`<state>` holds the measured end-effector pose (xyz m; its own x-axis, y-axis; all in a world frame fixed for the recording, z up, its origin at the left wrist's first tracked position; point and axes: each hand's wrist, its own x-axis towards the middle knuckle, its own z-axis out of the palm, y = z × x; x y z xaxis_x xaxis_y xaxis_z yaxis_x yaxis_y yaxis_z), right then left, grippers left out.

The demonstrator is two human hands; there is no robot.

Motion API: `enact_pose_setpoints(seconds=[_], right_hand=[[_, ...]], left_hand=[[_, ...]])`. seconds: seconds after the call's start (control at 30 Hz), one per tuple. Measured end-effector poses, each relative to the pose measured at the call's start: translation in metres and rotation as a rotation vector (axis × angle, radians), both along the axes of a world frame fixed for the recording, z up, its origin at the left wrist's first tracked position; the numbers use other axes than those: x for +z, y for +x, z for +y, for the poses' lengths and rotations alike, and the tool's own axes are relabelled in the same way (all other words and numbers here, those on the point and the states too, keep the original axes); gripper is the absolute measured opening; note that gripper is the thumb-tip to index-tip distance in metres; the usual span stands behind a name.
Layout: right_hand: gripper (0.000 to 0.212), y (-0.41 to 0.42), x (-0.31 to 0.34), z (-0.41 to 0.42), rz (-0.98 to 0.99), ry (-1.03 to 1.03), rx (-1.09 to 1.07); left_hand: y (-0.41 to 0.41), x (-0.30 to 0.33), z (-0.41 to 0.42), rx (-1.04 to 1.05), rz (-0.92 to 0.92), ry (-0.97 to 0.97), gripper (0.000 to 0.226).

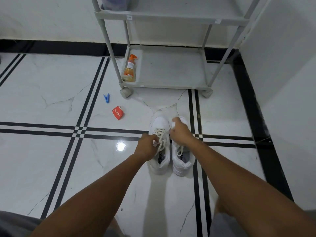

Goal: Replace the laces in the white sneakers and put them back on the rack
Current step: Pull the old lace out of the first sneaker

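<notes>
The floor (51,93) is glossy white marble tile crossed by black double stripes, and a grey wheeled rack (164,69) stands against the far wall in the corner. Going from the left, a blue clothes peg (106,98) lies on the tile, then a crumpled red packet (118,113), and beyond them an orange spray bottle (130,69) stands on the rack's lowest shelf at its left end. Further right, just in front of the rack, the pair of white sneakers sits side by side on the floor with toes toward the rack. The left sneaker (159,142) is laced, and the left hand (146,146) pinches a loose run of its lace (161,141) near the top eyelets. The right sneaker (181,156) touches it, and the right hand (181,131) lies over its forefoot with fingers curled down; whether they grip a lace or only press the shoe, I cannot tell. A short loop of lace hangs over the tongue below it. To my eye the lacing is in progress, and neither shoe is on the rack yet. The risk is that a sharp tug slides a sneaker across the slick tile, or draws one lace end much shorter than the other; a slack lace could also slip back out of an eyelet.
</notes>
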<state>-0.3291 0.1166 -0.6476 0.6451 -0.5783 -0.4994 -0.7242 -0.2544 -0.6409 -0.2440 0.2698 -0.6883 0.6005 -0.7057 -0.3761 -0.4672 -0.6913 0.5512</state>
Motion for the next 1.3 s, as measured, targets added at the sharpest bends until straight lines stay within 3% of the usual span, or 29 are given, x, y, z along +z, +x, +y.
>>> enact_pose_setpoints(seconds=[0.1,0.3,0.5,0.6,0.67,0.73,0.83,0.9,0.97,1.03,1.13,1.23,1.3], right_hand=[[0.032,-0.021,-0.031,0.017,0.115,0.01,0.115],[0.028,-0.024,-0.028,0.041,-0.034,-0.064,0.187],[0.007,-0.023,-0.033,0.052,-0.04,-0.223,0.2],[0.015,-0.02,-0.034,0.053,0.018,-0.272,0.199],[0.021,-0.02,-0.032,0.055,0.032,-0.255,0.173],[0.022,-0.019,-0.029,0.055,0.017,-0.211,0.099],[0.013,-0.013,-0.027,0.051,-0.039,-0.112,-0.127],[0.014,-0.006,-0.03,0.045,-0.084,-0.028,-0.427],[0.019,-0.004,-0.035,0.036,-0.162,0.064,-0.724],[0.019,-0.007,-0.032,0.031,-0.197,0.038,-0.828],[0.055,-0.017,-0.017,0.036,-0.183,-0.262,-0.484],[0.07,-0.021,-0.016,0.054,-0.072,-0.559,0.077],[0.064,-0.019,-0.025,0.067,0.037,-0.494,0.201]], left_hand=[[0.004,0.002,-0.003,0.118,0.093,0.033,0.015],[0.003,0.017,-0.013,0.359,0.336,-0.127,0.029],[0.021,0.042,-0.008,0.658,0.882,-0.245,0.034],[0.038,0.049,-0.006,0.931,1.05,-0.502,0.029],[0.05,0.052,-0.002,1.109,1.04,-0.704,0.024],[0.061,0.051,0.006,1.196,1.015,-0.752,0.012],[0.06,0.042,0.014,1.092,0.905,-0.504,0.039],[0.048,0.031,0.016,0.935,0.76,-0.347,0.067],[0.034,0.021,0.017,0.81,0.792,-0.261,0.098],[0.025,0.008,0.019,0.673,0.813,-0.19,0.121],[0.011,-0.003,0.017,0.347,0.586,-0.041,0.138],[-0.003,-0.003,0.014,0.203,0.364,-0.036,0.113],[-0.007,-0.003,0.013,0.166,0.33,-0.082,0.097]])
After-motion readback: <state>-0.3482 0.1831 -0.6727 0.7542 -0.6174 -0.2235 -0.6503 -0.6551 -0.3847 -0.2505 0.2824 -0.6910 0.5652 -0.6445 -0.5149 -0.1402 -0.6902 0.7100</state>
